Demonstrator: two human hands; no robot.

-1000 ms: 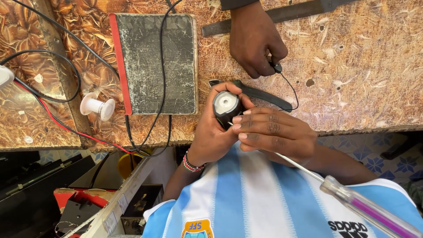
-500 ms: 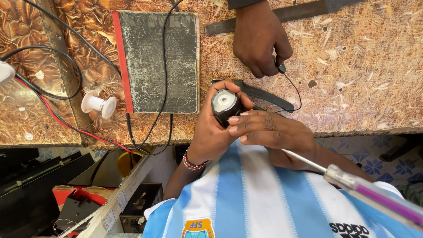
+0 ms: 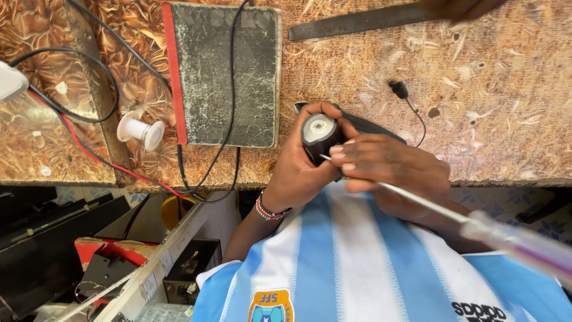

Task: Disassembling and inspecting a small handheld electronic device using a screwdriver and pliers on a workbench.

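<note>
My left hand (image 3: 298,170), with a beaded bracelet at the wrist, grips a small round black device (image 3: 319,136) with a silvery face, just above the table's front edge. My right hand (image 3: 390,170) pinches the thin metal shaft of a screwdriver (image 3: 512,241) close to its tip, and the tip touches the device's side. The clear purple handle sticks out toward the lower right, blurred. A black strap-like part (image 3: 372,127) of the device runs behind my right fingers.
On the worn wooden table (image 3: 506,119) lie a dark notebook with a red spine (image 3: 226,77), a white spool (image 3: 140,130), a small black plug on a thin wire (image 3: 400,89), a flat metal bar (image 3: 357,21), and black and red cables (image 3: 95,158). Another person's hand (image 3: 462,6) touches the bar's end.
The other person's hand has pulled back to the top edge, leaving the small black plug on the table. My right hand has brought the screwdriver tip against the device.
</note>
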